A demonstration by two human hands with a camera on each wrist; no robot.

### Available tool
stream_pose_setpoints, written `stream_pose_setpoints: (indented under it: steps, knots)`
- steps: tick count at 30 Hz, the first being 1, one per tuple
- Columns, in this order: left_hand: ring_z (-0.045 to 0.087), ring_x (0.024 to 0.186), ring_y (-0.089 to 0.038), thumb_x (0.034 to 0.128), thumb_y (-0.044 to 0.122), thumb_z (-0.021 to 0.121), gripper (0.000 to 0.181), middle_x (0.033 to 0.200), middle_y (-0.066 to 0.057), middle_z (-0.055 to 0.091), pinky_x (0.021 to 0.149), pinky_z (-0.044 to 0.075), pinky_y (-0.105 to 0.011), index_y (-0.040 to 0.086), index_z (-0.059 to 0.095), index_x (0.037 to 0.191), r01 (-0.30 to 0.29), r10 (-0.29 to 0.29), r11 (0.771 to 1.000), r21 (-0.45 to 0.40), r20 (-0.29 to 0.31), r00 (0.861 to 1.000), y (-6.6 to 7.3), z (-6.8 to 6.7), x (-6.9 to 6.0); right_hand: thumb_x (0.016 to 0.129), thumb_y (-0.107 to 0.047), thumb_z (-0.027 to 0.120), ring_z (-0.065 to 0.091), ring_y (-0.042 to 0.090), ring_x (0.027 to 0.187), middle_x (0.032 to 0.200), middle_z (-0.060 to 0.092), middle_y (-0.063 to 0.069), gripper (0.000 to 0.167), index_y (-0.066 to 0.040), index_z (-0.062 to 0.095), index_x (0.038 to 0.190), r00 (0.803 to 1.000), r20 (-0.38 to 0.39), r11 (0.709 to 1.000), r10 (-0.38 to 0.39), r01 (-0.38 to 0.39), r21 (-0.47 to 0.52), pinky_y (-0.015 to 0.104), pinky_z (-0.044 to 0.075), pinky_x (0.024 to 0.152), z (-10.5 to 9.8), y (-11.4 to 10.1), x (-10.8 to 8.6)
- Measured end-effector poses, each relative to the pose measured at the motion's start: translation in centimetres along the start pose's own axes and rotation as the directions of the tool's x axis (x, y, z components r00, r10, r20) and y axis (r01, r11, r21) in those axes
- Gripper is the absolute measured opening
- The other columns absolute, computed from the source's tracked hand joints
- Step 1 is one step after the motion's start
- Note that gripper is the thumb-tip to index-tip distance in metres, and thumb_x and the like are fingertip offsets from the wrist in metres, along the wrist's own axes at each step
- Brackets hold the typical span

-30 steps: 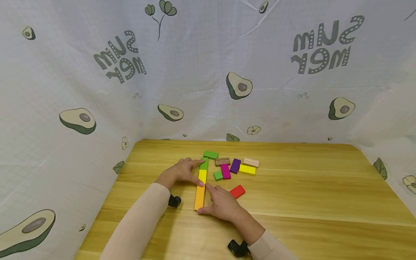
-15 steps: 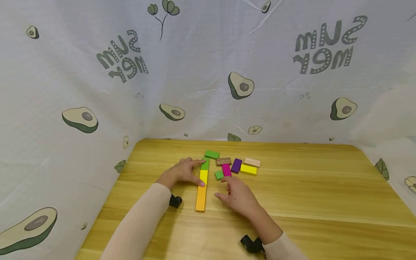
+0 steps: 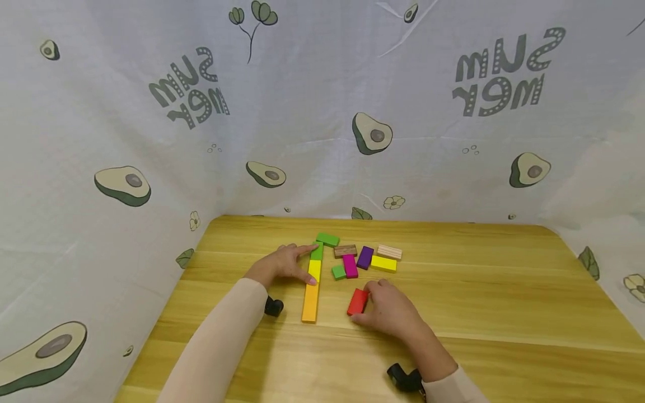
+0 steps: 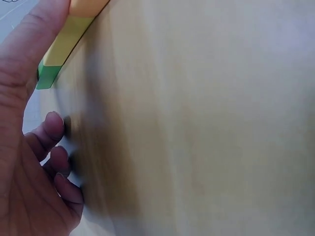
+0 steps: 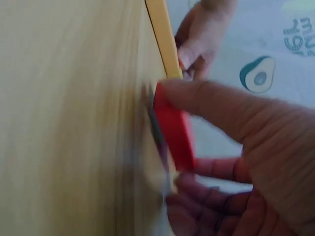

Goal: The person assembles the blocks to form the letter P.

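Observation:
A straight row on the wooden table runs from an orange block [image 3: 310, 305] through a yellow block [image 3: 314, 270] to a green block [image 3: 317, 253] at the far end. My left hand [image 3: 284, 264] lies along the row's left side, its index fingertip at the green block and its thumb near the orange-yellow joint. In the left wrist view the other fingers hang loosely bent. Right of the row, my right hand [image 3: 392, 309] pinches a red block [image 3: 357, 301] by its ends, thumb at the near end and fingers at the far end. The right wrist view shows this red block [image 5: 174, 130] slightly tilted.
Behind the right hand lie a purple block [image 3: 365, 257], a magenta block [image 3: 350, 266], a small green block [image 3: 339, 272], a dark wood block [image 3: 345, 251], a striped pale block [image 3: 389, 252] and another yellow block [image 3: 384, 263]. Another green block [image 3: 328, 239] sits beyond the row's far end.
My right hand has left the orange block's right side, moved right, and taken hold of the red block, which is turned more lengthwise. My left hand stays at the row.

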State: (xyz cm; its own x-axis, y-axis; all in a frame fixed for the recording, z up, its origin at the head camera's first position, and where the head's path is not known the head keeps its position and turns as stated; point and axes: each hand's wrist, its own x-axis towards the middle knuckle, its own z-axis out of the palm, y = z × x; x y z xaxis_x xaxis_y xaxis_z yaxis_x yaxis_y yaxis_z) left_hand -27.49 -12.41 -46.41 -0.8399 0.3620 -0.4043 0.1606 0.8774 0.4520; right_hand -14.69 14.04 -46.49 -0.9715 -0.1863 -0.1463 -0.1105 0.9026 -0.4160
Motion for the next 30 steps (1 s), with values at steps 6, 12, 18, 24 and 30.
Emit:
stream_pose_setpoints:
  steps: [6,12,18,24,30]
  knots:
    - [0.027,0.154,-0.038,0.0704,0.064,0.086,0.102,0.167,-0.011,0.031,0.121,0.028,-0.067,0.052,0.031,0.156,0.027,-0.027,0.999,-0.028,0.005,1.000,0.2,-0.2,0.1,0.075,-0.050,0.087,0.055,0.011,0.085,0.102,0.064,-0.001,0.061,-0.009,0.068,0.116,0.968,0.040,0.967,-0.247,0.244,0.067,0.036,0.056,0.081,1.5,-2.4,-0.5]
    - [0.030,0.154,-0.034,0.0708,0.059,0.088,0.101,0.167,-0.006,0.033,0.122,0.028,-0.064,0.053,0.032,0.155,0.013,-0.012,0.997,-0.078,0.005,1.000,0.5,-0.4,0.3,0.075,-0.054,0.085,0.055,0.004,0.085,0.102,0.064,-0.006,0.062,-0.011,0.068,0.117,0.916,0.068,0.918,-0.396,0.392,0.065,0.029,0.056,0.083,2.9,-4.8,-1.4]
    - [0.031,0.154,-0.033,0.0705,0.056,0.089,0.101,0.168,-0.004,0.033,0.123,0.028,-0.062,0.054,0.034,0.155,0.020,-0.019,0.993,-0.119,0.013,1.000,0.5,-0.4,0.3,0.073,-0.056,0.086,0.054,0.006,0.084,0.095,0.061,-0.007,0.063,-0.012,0.065,0.114,0.929,0.073,0.931,-0.364,0.362,0.034,0.028,0.055,0.080,4.0,-6.0,-1.7]
    - [0.031,0.154,-0.034,0.0704,0.056,0.089,0.100,0.168,-0.005,0.033,0.123,0.028,-0.063,0.054,0.034,0.154,0.030,-0.028,0.990,-0.136,0.016,0.999,0.4,-0.2,0.5,0.069,-0.063,0.087,0.052,0.008,0.082,0.094,0.058,-0.006,0.070,-0.014,0.062,0.111,0.955,0.082,0.958,-0.285,0.282,0.051,0.031,0.053,0.076,4.2,-5.9,-1.4]
    - [0.031,0.154,-0.034,0.0706,0.056,0.089,0.100,0.168,-0.005,0.033,0.122,0.028,-0.063,0.055,0.034,0.154,0.040,-0.038,0.991,-0.125,0.014,0.999,0.2,-0.1,0.6,0.068,-0.064,0.087,0.051,0.007,0.081,0.094,0.060,-0.005,0.068,-0.014,0.065,0.108,0.946,0.073,0.949,-0.315,0.312,0.050,0.028,0.052,0.074,4.4,-5.7,-1.2]
